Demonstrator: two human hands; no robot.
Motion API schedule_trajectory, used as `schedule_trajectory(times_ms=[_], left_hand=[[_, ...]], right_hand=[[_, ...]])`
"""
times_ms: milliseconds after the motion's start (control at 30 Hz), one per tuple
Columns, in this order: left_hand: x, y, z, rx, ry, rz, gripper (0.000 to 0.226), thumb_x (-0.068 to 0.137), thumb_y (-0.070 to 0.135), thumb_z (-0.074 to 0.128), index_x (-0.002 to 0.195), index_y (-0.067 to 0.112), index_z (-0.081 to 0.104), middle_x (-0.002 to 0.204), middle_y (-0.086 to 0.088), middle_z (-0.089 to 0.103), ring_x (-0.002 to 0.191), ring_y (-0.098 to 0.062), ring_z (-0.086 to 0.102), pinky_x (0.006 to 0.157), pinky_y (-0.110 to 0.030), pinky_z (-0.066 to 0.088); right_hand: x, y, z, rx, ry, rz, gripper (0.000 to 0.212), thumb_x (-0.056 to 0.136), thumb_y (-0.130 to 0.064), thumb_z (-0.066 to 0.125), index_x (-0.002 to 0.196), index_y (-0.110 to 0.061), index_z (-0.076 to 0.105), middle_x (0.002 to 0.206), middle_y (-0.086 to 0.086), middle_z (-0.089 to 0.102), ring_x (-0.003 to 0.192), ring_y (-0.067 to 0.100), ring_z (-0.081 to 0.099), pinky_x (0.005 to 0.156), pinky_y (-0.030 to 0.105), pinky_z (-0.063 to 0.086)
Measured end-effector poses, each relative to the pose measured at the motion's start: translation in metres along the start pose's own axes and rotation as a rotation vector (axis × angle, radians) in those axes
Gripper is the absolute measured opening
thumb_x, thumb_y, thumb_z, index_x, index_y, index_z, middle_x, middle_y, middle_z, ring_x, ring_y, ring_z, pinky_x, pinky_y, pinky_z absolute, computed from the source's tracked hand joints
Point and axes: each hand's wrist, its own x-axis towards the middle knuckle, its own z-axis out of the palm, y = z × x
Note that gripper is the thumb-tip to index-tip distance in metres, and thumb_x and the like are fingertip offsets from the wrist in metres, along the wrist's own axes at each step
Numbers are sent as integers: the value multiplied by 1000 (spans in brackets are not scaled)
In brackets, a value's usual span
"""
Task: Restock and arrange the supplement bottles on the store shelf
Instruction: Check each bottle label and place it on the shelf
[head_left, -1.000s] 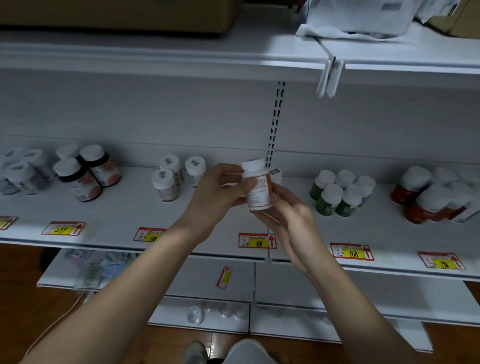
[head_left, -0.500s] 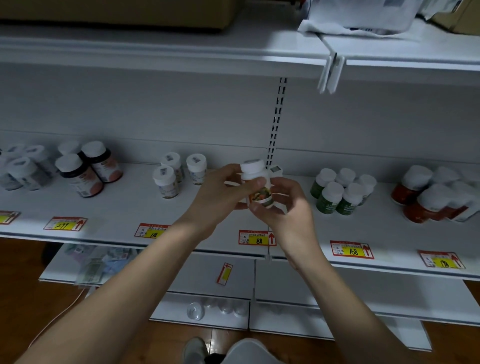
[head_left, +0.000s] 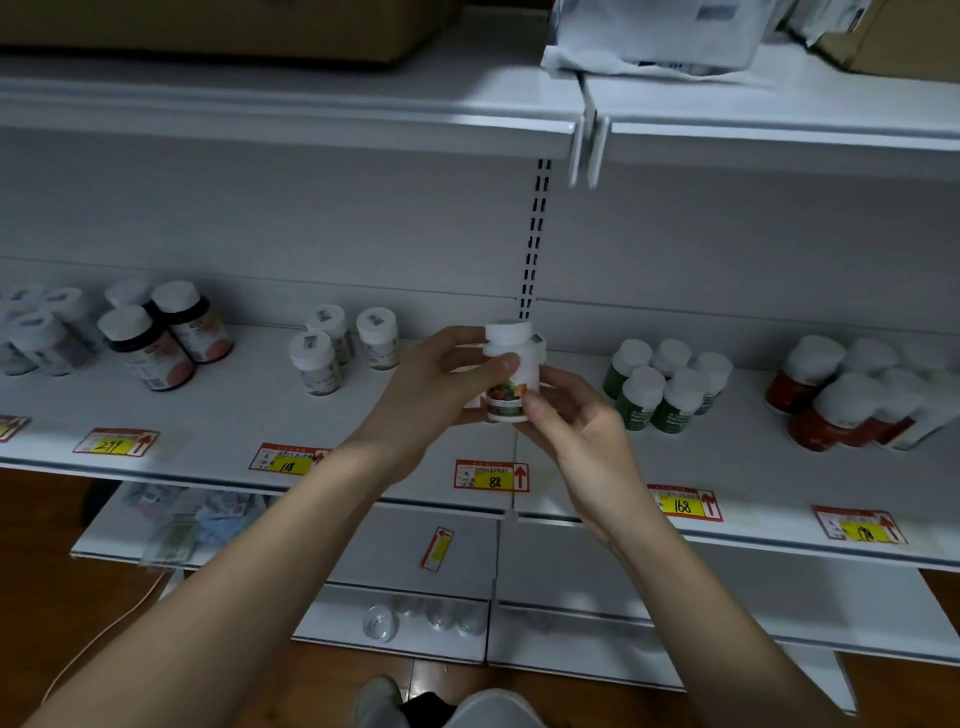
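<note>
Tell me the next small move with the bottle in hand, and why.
Probably set the white bottle, gripped by both the left hand and right hand, upright on the bare shelf patch right behind the 88 tag; its picture label already faces outward.

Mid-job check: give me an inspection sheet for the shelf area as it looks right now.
Surface: white middle shelf, price tags along its front edge.
Job's things: white bottle held upright in front of the 88 tag; green bottles to its right, red bottles further right, dark bottles at left.
Clutter: loose tag on the lower shelf.
Grippers: left hand and right hand both grip the white bottle.
Cables: thin cord on the floor at left.
Surroundings: cardboard box on the top shelf.
</note>
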Motion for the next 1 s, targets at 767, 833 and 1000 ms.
schedule_trajectory(times_ms=[767,833,1000], left_hand=[[-16,23,20,218,-164,451,60,67,-10,83,97,40,67,112,12,70,120,-12,61,105,-35,49],[-16,26,19,208,-173,472,63,67,-10,83,96,44,67,111,12,70,119,-14,62,105,-40,49],[-15,30,14,163,-235,464,57,70,-12,79,101,33,66,118,11,68,124,-13,59,106,-37,48]], right_hand=[[-2,-57,-33,-227,-115,-344,45,74,6,81,105,-20,61,107,-11,71,107,9,67,90,23,53],[-4,-60,-31,-222,-117,-359,45,75,6,80,106,-19,61,109,-10,70,109,10,66,92,24,53],[-3,-62,-27,-226,-109,-379,45,77,4,80,108,-22,61,112,-6,70,112,14,65,97,30,53]])
